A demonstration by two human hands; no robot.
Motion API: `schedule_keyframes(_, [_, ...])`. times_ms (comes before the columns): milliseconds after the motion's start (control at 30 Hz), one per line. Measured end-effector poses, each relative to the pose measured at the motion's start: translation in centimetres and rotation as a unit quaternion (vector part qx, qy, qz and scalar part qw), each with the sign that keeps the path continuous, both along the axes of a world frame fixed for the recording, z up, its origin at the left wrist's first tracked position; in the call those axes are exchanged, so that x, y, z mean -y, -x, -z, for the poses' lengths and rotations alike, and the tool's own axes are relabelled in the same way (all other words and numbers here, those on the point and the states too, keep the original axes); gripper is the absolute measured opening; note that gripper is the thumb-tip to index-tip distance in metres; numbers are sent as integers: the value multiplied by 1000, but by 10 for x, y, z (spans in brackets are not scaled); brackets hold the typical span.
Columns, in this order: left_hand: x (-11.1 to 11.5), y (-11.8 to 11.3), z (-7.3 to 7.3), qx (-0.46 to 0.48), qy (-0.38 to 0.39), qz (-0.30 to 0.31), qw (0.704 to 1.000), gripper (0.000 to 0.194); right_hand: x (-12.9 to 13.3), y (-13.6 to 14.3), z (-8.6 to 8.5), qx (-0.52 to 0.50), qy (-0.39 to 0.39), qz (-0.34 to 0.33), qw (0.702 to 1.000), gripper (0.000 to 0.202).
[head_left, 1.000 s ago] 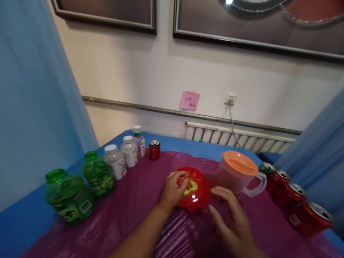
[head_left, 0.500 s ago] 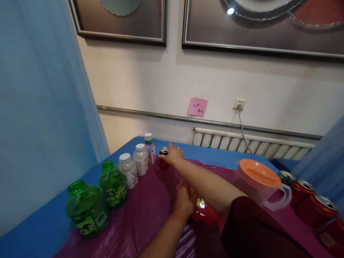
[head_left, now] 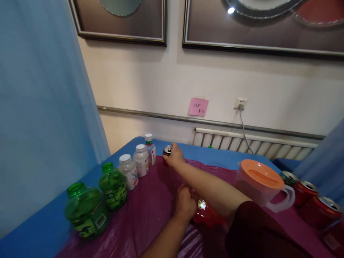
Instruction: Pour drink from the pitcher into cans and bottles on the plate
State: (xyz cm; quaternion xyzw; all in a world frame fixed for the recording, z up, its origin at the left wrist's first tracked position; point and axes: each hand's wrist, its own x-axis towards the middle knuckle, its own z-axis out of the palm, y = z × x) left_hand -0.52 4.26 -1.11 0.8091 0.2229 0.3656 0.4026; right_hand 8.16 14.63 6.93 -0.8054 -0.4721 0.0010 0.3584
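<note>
My right hand (head_left: pixel 175 156) reaches over my left arm, its fingers wrapped round the side of a dark drink can (head_left: pixel 167 150) with a silver top. The can stands at the far end of a line of bottles. Below, my left hand (head_left: pixel 185 203) is closed at the upper part of a see-through red plastic bottle (head_left: pixel 206 213). My right forearm hides part of this bottle, and its neck does not show. Nearest the can is a slim clear bottle (head_left: pixel 151 149) with a white cap.
Two white-capped bottles (head_left: pixel 141 160) and two green bottles (head_left: pixel 87 211) line the left side. A lidded pitcher (head_left: pixel 259 186) and several cans (head_left: pixel 305 191) stand right. Purple plastic sheeting (head_left: pixel 150 222) covers part of the blue table (head_left: pixel 34 222). A radiator (head_left: pixel 255 141) stands behind.
My right hand has closed further round the can, and the can has shifted slightly to the right. My left hand stays almost in place beside the red bottle.
</note>
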Motion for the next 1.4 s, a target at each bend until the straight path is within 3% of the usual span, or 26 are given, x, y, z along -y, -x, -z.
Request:
schedule_keyframes(133, [3, 3, -3, 55, -46, -91, 993, 16, 55, -9, -18, 45, -61, -15, 997, 67])
schedule_keyframes(233, [1, 6, -8, 133, -88, -159, 974, 40, 108, -13, -26, 95, -146, -32, 984, 65])
schedule_keyframes(300, [0, 7, -13, 153, -116, -159, 968, 60, 143, -13, -26, 105, -194, -32, 975, 64])
schedule_keyframes(400, [0, 6, -15, 126, -135, -81, 979, 73, 187, -10, -19, 94, -213, -40, 972, 69])
schedule_keyframes(500, [4, 4, -11, 87, -114, 23, 989, 71, 219, -9, -9, 81, -212, -62, 972, 76])
schedule_keyframes(733, [16, -1, -15, -3, -64, 145, 987, 69, 262, -19, 14, -4, -209, -67, 976, 79])
schedule_keyframes(900, [25, 0, -26, -40, -47, 185, 981, 64, 274, -24, 23, -39, -227, -60, 971, 80])
schedule_keyframes(1033, [26, -2, -27, -46, -46, 174, 983, 64, 281, -18, 31, -51, -225, -36, 972, 80])
schedule_keyframes(1133, [21, -4, -22, -28, -41, 133, 990, 69, 298, -14, 41, -35, -256, 1, 966, 71])
schedule_keyframes(1200, [17, -6, -21, -20, -34, 90, 995, 71, 316, -19, 50, -23, -299, 61, 952, 57])
schedule_keyframes(1300, [13, -8, -22, -23, -33, 31, 999, 68, 346, -44, 63, -14, -355, 189, 915, 48])
schedule_keyframes(1400, [12, -10, -27, -33, -41, 2, 999, 66, 368, -80, 65, -53, -377, 288, 879, 58])
